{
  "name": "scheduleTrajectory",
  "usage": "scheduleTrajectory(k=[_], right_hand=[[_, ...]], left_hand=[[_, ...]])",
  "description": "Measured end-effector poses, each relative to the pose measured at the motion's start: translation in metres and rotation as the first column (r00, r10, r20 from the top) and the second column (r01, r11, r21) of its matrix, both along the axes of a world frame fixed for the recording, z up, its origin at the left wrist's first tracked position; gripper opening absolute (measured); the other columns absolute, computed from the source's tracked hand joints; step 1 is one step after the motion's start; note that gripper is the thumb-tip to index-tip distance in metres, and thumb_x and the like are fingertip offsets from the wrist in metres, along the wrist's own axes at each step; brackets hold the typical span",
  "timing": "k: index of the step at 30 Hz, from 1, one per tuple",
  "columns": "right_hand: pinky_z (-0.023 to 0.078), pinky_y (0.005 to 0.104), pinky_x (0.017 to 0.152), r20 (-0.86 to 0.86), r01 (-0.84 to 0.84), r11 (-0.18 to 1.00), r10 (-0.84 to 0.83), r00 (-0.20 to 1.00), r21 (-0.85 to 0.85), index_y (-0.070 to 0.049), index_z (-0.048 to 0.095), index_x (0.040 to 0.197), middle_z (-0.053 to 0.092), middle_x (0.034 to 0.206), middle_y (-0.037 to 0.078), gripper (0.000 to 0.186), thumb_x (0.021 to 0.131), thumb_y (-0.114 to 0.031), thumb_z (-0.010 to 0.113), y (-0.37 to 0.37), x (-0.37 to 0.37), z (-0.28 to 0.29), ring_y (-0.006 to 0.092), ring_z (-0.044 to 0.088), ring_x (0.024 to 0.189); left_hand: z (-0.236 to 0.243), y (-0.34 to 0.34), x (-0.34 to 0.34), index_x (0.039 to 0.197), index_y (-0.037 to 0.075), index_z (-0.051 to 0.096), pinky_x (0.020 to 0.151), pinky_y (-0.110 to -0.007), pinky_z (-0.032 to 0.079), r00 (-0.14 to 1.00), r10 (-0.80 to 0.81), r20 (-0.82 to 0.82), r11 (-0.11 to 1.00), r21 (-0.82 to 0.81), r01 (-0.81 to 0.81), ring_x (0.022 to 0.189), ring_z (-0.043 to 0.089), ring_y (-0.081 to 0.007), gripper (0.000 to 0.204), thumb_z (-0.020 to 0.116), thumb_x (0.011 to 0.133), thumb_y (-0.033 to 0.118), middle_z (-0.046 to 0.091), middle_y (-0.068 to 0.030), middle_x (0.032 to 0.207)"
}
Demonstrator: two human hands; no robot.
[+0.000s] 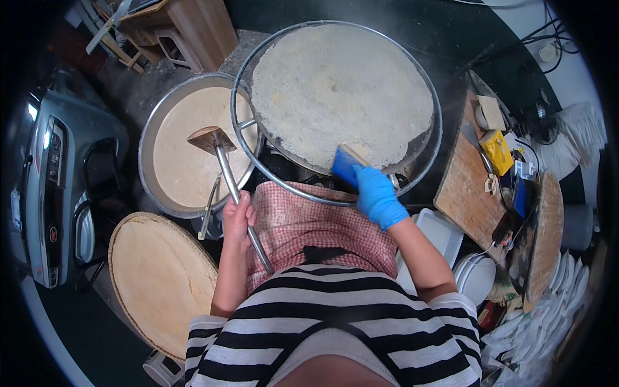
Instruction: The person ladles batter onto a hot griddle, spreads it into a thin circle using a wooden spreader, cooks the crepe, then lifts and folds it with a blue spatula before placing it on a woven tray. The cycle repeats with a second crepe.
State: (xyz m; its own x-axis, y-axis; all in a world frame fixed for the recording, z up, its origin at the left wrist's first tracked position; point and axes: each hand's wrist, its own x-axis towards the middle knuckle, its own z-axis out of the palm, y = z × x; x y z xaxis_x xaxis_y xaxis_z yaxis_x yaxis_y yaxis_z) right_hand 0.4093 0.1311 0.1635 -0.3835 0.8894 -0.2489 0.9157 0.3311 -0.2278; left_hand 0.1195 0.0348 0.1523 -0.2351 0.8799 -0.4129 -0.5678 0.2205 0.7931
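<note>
In front of me a round griddle (284, 138) is covered by a thin, pale layer of batter (338, 90), inside a metal ring rail (240, 122). My right hand (379, 197), in a blue glove, grips a blue scraper (345, 166) with a pale edge, held at the layer's near edge. My bare left hand (237, 222) is closed round the metal handle of a spreader (225, 171). The spreader's wooden head is above a large metal basin (144, 145) of beige batter (187, 151). A thin metal tool (209, 209) leans at the basin's near rim.
Lower left, a round woven tray (116, 258) bears flat pale sheets (158, 277). On the right are a wooden board (467, 187), white trays (438, 232), round white lids (476, 277) and stacked plastic bags (541, 329). A grey vehicle (39, 187) stands far left.
</note>
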Motion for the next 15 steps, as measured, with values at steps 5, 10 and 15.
scheduleTrajectory(k=[5,10,15], right_hand=[[0.049,0.0393,0.066,0.028,-0.074,0.997,0.073,0.997,0.037,0.000,0.051,0.100,0.057,0.089,0.020,0.031,0.070,-0.002,0.054,-0.018,-0.039,0.001,0.0335,0.058,0.077],[0.049,0.0414,0.068,-0.037,-0.048,0.999,0.048,0.998,0.000,-0.004,0.050,0.110,0.059,0.094,0.018,0.039,0.071,-0.007,0.055,-0.039,-0.040,0.015,0.0344,0.059,0.083],[0.049,0.0402,0.072,-0.347,0.219,0.975,-0.213,0.913,-0.022,-0.002,0.056,0.106,0.063,0.091,0.018,0.035,0.073,-0.013,0.060,-0.038,0.029,0.026,0.0329,0.062,0.081]], left_hand=[[0.000,0.001,0.002,0.083,0.009,0.048,0.037,-0.017,0.028,1.000,0.007,0.012,1.000,0.015,-0.007,0.039,0.034,-0.0048,0.013,0.054,0.089,0.019,0.038,0.0040,0.052],[-0.001,-0.001,0.000,0.083,0.009,0.049,0.037,-0.017,0.028,1.000,0.006,0.015,1.000,0.008,-0.006,0.039,0.034,-0.0045,0.012,0.054,0.089,0.018,0.038,0.0043,0.053],[-0.003,-0.004,-0.005,0.084,0.009,0.050,0.036,-0.017,0.029,0.999,0.036,0.020,0.999,0.028,-0.037,0.039,0.034,-0.0045,0.011,0.055,0.088,0.018,0.038,0.0041,0.053]])
